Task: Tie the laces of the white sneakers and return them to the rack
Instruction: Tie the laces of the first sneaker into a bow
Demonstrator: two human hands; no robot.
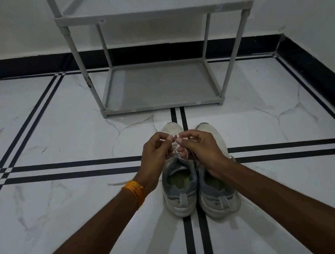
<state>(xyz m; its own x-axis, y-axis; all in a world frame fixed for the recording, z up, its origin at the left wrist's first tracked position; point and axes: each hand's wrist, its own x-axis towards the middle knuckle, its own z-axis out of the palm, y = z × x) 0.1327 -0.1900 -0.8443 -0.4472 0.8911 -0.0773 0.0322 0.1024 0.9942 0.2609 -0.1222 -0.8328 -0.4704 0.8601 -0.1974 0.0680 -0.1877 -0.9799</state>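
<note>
Two bare forearms reached forward from the bottom of the view, the left one wearing orange bangles (136,193) at the wrist. Just beyond them a pair of white sneakers stood side by side on the marble-patterned floor (52,135), heels toward the person and toes pointing at the rack (163,103).

The left hand (155,153) and the right hand (202,146) met over the left sneaker (180,191), on the near side of the rack. Both hands were curled nearly closed, fingertips pinching strands of the white lace (175,145) between them. One loose lace end trailed on the floor to the left of that shoe. The right sneaker (217,193) sat touching its mate, partly under the right wrist; whether its lace was tied could not be seen.

The rack, grey, with two shelves in view, stood against the wall beyond the shoes.

The step in hand appeared to be tying the left sneaker's knot. The next move likely called for drawing the loops snug without losing the pinch.
</note>
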